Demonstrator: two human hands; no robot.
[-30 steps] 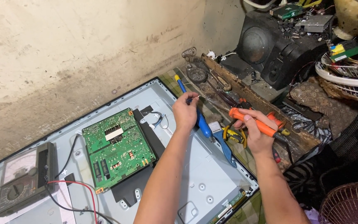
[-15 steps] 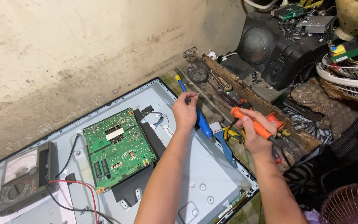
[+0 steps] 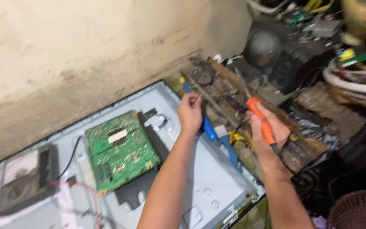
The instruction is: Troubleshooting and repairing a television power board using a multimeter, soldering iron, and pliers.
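Note:
My right hand grips an orange-handled tool, lifted with its metal tip pointing up and away over the cluttered wooden board. My left hand hovers at the panel's far right edge, fingers pinched on a small thin piece that is too blurred to identify. A blue-handled screwdriver lies just right of that hand. A green circuit board sits on the back of a grey flat-screen panel lying flat on the floor.
A multimeter with red and black leads rests on the panel at left. A stained wall runs along the back. A black speaker box, coiled white cable and scrap parts crowd the right. A woven basket sits bottom right.
My right hand has raised the orange tool from the board so that its tip points upward. The left hand stays pinched near the panel edge. The view has shifted and blurred.

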